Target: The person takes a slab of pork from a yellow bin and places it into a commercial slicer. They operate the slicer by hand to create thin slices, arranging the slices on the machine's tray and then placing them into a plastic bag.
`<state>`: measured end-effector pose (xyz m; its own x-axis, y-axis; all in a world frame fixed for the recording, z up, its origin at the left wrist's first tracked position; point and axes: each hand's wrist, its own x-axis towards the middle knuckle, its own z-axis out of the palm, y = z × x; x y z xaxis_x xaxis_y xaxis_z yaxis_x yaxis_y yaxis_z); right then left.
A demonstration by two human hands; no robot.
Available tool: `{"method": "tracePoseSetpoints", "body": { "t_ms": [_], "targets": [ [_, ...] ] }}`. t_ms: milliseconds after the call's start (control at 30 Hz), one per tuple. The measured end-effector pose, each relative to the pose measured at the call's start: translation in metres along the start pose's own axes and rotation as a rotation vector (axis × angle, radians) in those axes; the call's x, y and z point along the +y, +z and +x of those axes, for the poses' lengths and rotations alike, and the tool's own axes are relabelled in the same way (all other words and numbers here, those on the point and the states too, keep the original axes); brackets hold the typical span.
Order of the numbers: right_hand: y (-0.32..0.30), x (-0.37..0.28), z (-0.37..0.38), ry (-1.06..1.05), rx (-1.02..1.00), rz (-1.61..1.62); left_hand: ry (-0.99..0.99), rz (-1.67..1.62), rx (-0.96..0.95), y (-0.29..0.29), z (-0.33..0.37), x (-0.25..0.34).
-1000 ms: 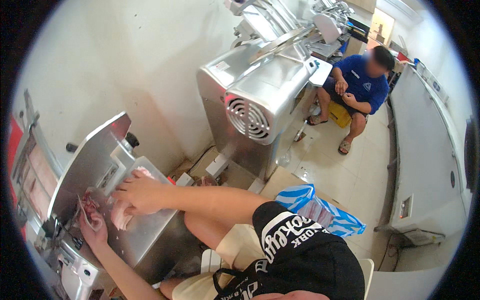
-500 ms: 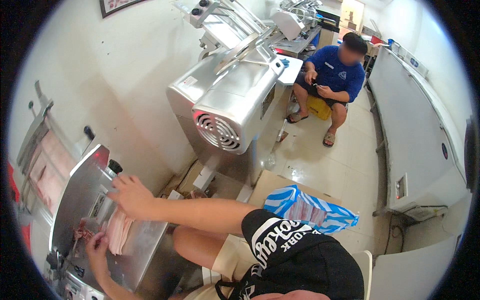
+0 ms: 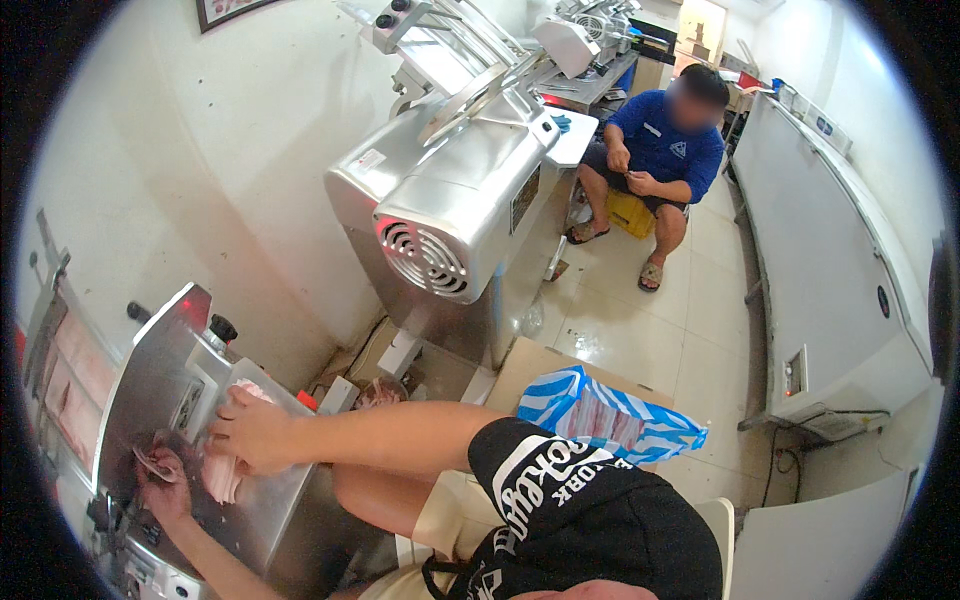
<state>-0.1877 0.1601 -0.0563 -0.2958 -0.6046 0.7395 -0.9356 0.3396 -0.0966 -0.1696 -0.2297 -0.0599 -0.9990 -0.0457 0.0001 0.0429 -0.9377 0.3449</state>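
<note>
On the steel tray of the slicer (image 3: 290,480) at the lower left lies a stack of pale pink meat slices (image 3: 222,480). Across its middle rests my right hand (image 3: 250,432), palm down, its fingers apart and bent over the slices. Slices show on both sides of that hand. To the left of the stack, close to the slicer's upright plate (image 3: 150,385), my left hand (image 3: 168,495) is closed on a thin, dark reddish piece of meat (image 3: 160,460). Its fingertips are partly hidden by the meat.
A second slicer (image 3: 430,190) stands ahead along the wall. Beside my leg, a blue-and-white striped bag (image 3: 610,415) with meat lies on cardboard (image 3: 515,375). Farther back, a person in blue (image 3: 665,135) sits on a yellow crate (image 3: 632,213). A long white chest freezer (image 3: 830,240) lines the right.
My right hand has come down from the upper end of the stack onto its middle. The left hand has closed on the dark piece of meat beside the plate. The view has shifted slightly.
</note>
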Motion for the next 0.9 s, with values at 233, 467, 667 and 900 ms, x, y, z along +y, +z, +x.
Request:
{"method": "tracePoseSetpoints", "body": {
  "t_ms": [233, 467, 667, 900],
  "targets": [
    [-0.015, -0.005, 0.018, 0.080, -0.200, 0.193, 0.160, 0.231, 0.162, 0.024, -0.051, -0.043],
    [-0.026, -0.008, 0.054, 0.241, 0.180, 0.846, 0.357, 1.075, 0.190, 0.142, -0.086, -0.167],
    [-0.038, 0.023, 0.028, 0.475, -0.073, 0.331, 0.211, 1.915, 0.227, 0.109, -0.079, -0.116],
    [-0.004, -0.002, 0.012, 0.027, 0.054, 0.082, 0.329, 0.607, 0.123, 0.042, -0.047, -0.008]
  ]
}}
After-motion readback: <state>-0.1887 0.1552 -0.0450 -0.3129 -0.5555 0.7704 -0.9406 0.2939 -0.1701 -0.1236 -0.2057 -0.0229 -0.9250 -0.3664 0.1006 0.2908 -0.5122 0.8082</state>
